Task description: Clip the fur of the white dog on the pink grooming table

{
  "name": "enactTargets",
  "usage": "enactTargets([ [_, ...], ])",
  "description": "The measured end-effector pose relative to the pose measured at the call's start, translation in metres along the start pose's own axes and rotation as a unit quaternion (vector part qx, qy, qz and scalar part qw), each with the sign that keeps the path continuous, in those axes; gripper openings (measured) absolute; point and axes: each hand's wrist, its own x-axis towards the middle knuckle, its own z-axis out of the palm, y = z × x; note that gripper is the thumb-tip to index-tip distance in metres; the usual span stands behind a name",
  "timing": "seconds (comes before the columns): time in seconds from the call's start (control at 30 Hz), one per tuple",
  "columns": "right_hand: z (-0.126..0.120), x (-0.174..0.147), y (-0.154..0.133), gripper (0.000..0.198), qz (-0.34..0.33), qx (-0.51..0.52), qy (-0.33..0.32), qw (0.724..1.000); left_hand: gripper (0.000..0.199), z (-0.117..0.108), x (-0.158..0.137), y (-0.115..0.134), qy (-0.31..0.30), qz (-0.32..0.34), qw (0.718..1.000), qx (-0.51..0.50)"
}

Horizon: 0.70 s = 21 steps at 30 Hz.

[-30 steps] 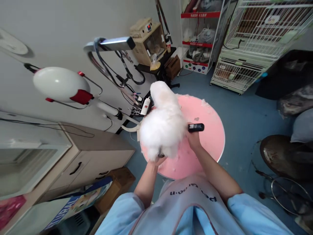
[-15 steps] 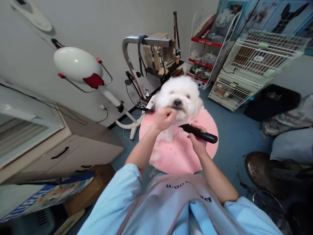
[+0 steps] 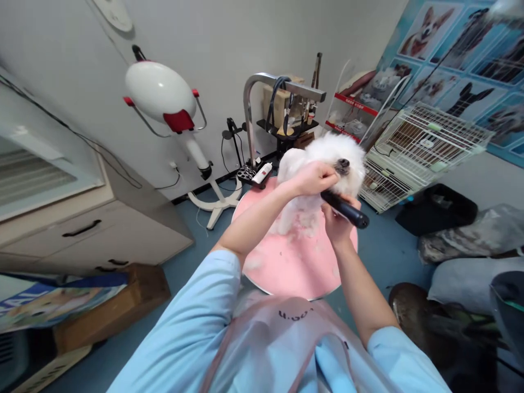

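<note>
A small fluffy white dog (image 3: 323, 158) stands on a round pink grooming table (image 3: 295, 262), its head tipped up and turned right. My left hand (image 3: 313, 177) grips the dog's muzzle under the chin. My right hand (image 3: 339, 221) holds a black electric clipper (image 3: 346, 209) just below the dog's chin and throat. White fur clippings lie scattered on the pink top.
A metal grooming arm (image 3: 266, 103) with leashes stands behind the table. A white and red stand dryer (image 3: 164, 101) is at the left, a cabinet (image 3: 102, 229) further left. A white wire cage (image 3: 421, 147) and shelves are at the right. A white bottle (image 3: 262, 173) lies by the table's far edge.
The dog turned from facing away to facing me, then lifted its head to the right. My left hand went from its rear to its muzzle. The clipper rose under the chin.
</note>
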Motion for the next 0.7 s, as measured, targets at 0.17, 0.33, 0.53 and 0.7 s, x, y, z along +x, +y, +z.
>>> enactTargets([
  [0.17,0.018,-0.014,0.013,0.047,0.025,-0.045,-0.076,0.996,0.049,0.009,0.007,0.009,-0.034,-0.007,0.999,-0.011],
  [0.33,0.036,-0.046,0.042,0.049,0.081,-0.036,-0.091,0.992,0.052,0.017,0.007,0.011,-0.053,-0.008,0.997,-0.056],
  [0.53,0.051,-0.068,0.063,0.042,0.098,-0.025,-0.139,0.985,0.039,0.002,-0.008,-0.006,-0.137,-0.022,0.978,-0.154],
  [0.7,0.051,-0.069,0.064,0.044,0.072,-0.038,-0.119,0.990,0.023,-0.002,-0.052,-0.123,0.093,-0.230,0.929,-0.274],
])
